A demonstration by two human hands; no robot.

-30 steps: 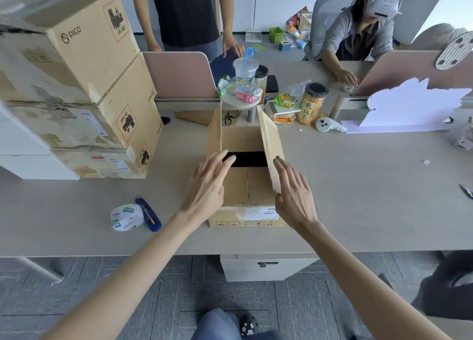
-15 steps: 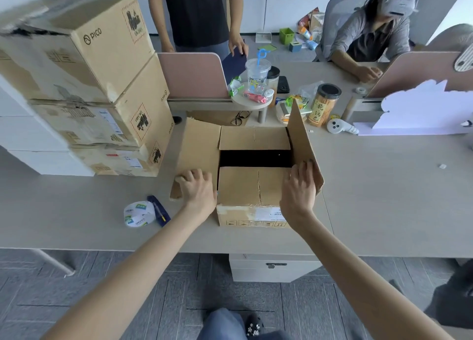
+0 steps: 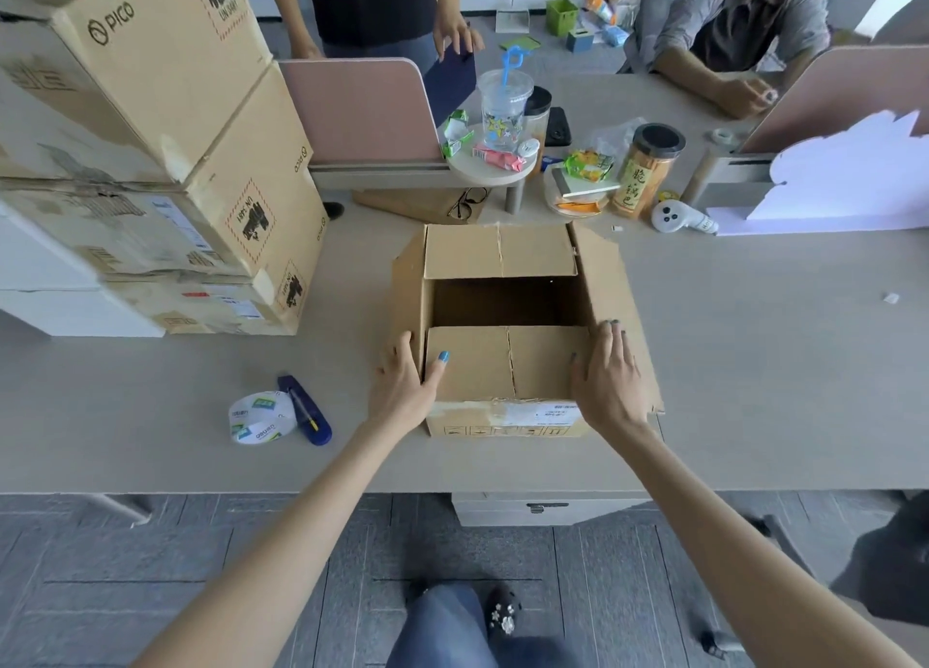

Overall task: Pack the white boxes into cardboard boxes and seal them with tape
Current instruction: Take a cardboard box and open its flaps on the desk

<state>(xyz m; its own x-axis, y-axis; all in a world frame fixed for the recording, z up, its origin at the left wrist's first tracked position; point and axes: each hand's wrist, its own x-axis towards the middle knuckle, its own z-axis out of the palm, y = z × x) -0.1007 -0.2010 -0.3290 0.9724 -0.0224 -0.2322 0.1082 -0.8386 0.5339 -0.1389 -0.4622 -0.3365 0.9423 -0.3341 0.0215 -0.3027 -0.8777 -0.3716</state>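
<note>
- The left hand [image 3: 402, 386] comes in from the near edge of the table [image 3: 754, 365] and grips the box [image 3: 507, 365] at its near left corner. The thumb lies on top of the near flap and the fingers wrap the outer face of the left flap
- The right hand [image 3: 608, 381] is spread flat at the near right corner. Its fingers are straight and press on the right flap, and the thumb rests on the near flap. It grasps nothing
- Both forearms are stretched forward, one on each side of the box
- The box sits in the middle of the table, close to the near edge, with its top open
- The near and far flaps are folded inward and lie roughly level, with a dark gap between them
- The left flap stands nearly upright, while the right flap leans outward and has a ragged edge
- The near wall bears a white label and scraps of old tape
- The tape [image 3: 259, 416] lies on the table left of the box, touching a blue knife [image 3: 306, 408]
- The white boxes [image 3: 45, 310] are at the far left, beside a stack [image 3: 176, 114] of brown cartons
- The inside of the box is too dark to make out
- The left hand's fingertips are hidden behind the left flap
- The white boxes are cut off by the picture's edge and partly covered by the stack, so their number cannot be told
</note>
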